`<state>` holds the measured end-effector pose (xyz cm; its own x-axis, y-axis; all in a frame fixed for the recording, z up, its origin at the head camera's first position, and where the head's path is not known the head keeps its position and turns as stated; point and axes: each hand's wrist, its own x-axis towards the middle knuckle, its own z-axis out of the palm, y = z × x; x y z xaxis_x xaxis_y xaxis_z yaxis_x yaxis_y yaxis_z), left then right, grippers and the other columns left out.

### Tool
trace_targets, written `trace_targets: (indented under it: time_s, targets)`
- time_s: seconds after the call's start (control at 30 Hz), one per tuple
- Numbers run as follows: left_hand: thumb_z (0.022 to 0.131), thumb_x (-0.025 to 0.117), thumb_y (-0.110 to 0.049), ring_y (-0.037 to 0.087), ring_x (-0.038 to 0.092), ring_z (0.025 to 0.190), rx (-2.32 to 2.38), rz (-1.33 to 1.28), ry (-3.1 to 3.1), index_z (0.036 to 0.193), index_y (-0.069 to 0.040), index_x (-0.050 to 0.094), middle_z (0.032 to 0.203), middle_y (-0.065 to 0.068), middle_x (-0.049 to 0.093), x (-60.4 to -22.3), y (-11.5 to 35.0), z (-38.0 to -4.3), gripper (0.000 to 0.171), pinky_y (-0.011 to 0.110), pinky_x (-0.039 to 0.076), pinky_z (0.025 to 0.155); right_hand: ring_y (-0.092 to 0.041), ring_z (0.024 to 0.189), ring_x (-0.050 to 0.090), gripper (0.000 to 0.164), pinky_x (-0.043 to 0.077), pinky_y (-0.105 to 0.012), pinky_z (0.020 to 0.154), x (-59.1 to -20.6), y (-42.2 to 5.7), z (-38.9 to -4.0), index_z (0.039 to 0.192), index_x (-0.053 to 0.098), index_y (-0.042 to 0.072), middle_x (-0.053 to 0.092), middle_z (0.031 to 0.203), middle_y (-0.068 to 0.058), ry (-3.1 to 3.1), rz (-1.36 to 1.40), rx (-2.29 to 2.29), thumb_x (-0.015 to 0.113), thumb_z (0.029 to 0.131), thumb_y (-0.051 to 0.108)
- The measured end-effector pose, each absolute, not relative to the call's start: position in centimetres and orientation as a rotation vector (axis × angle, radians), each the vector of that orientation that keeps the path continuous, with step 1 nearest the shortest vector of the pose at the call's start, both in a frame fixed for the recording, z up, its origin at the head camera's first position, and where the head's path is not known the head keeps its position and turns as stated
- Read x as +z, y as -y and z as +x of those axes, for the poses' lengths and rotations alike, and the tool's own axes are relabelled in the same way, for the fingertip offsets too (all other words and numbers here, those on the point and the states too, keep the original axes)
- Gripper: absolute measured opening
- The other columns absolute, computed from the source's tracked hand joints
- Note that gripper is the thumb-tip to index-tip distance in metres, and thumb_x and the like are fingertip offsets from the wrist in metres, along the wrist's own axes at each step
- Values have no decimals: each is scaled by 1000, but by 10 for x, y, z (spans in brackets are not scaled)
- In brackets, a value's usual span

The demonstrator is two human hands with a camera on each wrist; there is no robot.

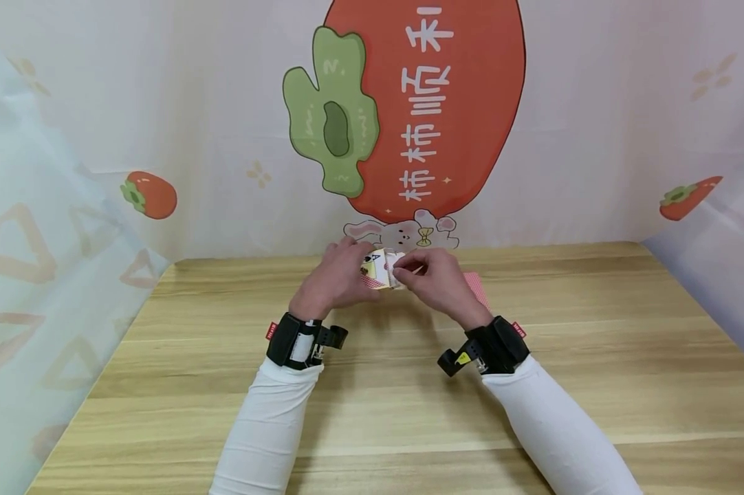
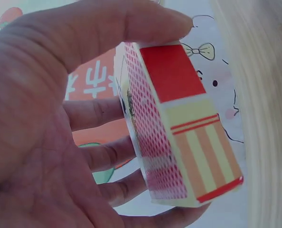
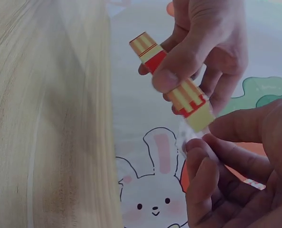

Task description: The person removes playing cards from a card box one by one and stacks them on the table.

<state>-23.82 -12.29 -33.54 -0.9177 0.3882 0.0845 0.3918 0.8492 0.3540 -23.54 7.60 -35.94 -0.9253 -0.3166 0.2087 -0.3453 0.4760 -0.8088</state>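
Note:
My left hand (image 1: 341, 276) grips a playing card box (image 1: 376, 270) above the far part of the table. An ace shows on its face; the narrow side (image 2: 202, 147) has red, cream and orange bands. In the left wrist view the thumb lies along one end and the fingers wrap behind. My right hand (image 1: 436, 278) is at the box's other end, its fingertips pinching what looks like clear plastic wrap (image 3: 183, 137). The wrap is partly hidden by those fingers.
A red-patterned flat item (image 1: 476, 285) lies on the wooden table (image 1: 384, 399), partly hidden behind the right wrist. A printed cloth backdrop (image 1: 223, 103) with a rabbit and persimmons stands close behind the hands, at the table's far edge.

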Motion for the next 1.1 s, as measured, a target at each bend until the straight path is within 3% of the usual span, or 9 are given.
trace_targets:
  time_s: [0.3,0.4,0.53,0.8,0.9,1.1]
  targets:
    - [74,89,-26,32,48,112,-543,-689,3028,138,-7,58,125,13,56,-329,117,-232,74,42,46,91,-20,68,61,10,49,-32,59,-362,-78,-238,92,77,5,71,81,-5,2692,539,1546,76,90,14]
    - [75,88,-25,32,48,109,-505,-691,3046,137,-7,57,122,12,56,-328,115,-230,72,42,48,87,-30,67,63,10,52,-32,59,-362,-78,-238,92,76,3,70,80,-7,2711,508,1614,76,90,13]
    - [76,87,-26,32,47,107,-468,-679,3079,136,-6,57,118,13,55,-331,113,-230,70,41,48,84,-40,72,66,11,58,-41,65,-364,-77,-239,94,75,1,70,80,-9,2735,447,1692,75,91,12]
    - [71,91,-30,33,45,109,-415,-634,3149,134,-5,58,119,15,52,-333,107,-226,75,42,52,83,-31,69,67,13,59,-46,70,-366,-77,-240,94,75,0,69,79,-10,2793,406,1715,74,92,13]
    - [69,93,-28,33,44,111,-376,-617,3152,134,-5,57,123,16,51,-333,105,-224,78,43,54,82,-31,70,68,12,59,-48,71,-367,-77,-241,93,75,0,69,79,-11,2797,406,1721,73,93,12]
    - [73,90,-21,35,46,113,-292,-582,3114,133,-6,58,126,18,53,-335,101,-223,70,46,56,80,-36,73,69,12,59,-49,72,-367,-78,-242,95,75,0,69,81,-12,2808,399,1708,72,93,11]
